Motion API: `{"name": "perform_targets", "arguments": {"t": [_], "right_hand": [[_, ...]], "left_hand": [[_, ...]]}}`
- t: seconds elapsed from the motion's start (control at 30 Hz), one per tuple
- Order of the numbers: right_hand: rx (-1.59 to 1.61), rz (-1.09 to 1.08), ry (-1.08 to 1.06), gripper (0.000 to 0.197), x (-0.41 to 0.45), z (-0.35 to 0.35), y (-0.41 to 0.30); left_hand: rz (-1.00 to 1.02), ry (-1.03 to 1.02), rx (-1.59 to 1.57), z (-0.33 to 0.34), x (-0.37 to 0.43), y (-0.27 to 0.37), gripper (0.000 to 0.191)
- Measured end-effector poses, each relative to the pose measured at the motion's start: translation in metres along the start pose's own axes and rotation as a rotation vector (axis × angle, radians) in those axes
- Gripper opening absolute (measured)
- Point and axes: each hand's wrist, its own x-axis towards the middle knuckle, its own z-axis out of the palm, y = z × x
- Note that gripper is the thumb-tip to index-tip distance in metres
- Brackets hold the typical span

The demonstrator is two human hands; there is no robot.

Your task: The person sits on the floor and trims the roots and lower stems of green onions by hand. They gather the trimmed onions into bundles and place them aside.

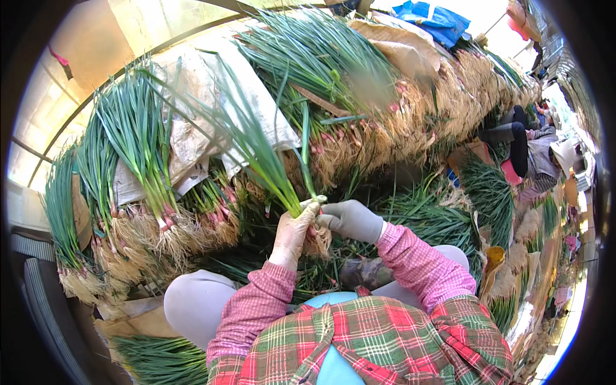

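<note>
My left hand [297, 226], in a pale thin glove, is closed round a small bunch of green onions [274, 180]. Their long leaves point up and left, and the reddish bulbs and pale roots [318, 239] hang below the fist. Beside it my right hand [350, 220], in a grey glove, has bent fingers at the bunch near the bulbs; one leaf stands up between the hands. Whether the right fingers pinch anything is hidden. Beyond the hands lies a long heap of green onions [327, 62], roots facing me.
White sacking [250, 101] and brown sacking [404, 43] lie on the heap, with a blue tarp [433, 21] farther back. Loose leaves [433, 216] cover the ground at right. Another person [541, 151] sits at the far right. More green onions [163, 358] lie at the lower left.
</note>
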Motion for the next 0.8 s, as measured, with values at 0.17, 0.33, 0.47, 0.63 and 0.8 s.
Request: {"name": "perform_targets", "arguments": {"t": [0.17,0.33,0.47,0.63,0.8], "right_hand": [[0.18,0.412,0.072,0.051,0.002,0.004,0.008],[0.612,0.269,0.114,0.028,0.016,0.037,0.007],[0.337,0.133,0.341,0.023,0.016,0.062,0.012],[0.112,0.495,0.265,0.022,0.011,0.043,0.051],[0.449,0.273,-0.212,0.032,0.006,0.029,0.052]], "left_hand": [[-0.027,0.016,-0.034,0.004,-0.004,-0.017,0.015],[-0.054,0.06,0.059,0.006,-0.013,-0.019,0.016],[-0.032,0.063,0.014,0.004,-0.019,-0.016,0.019],[-0.024,-0.135,-0.029,0.004,-0.029,-0.008,0.026],[-0.13,-0.219,-0.133,0.005,-0.028,-0.004,0.034]]}}
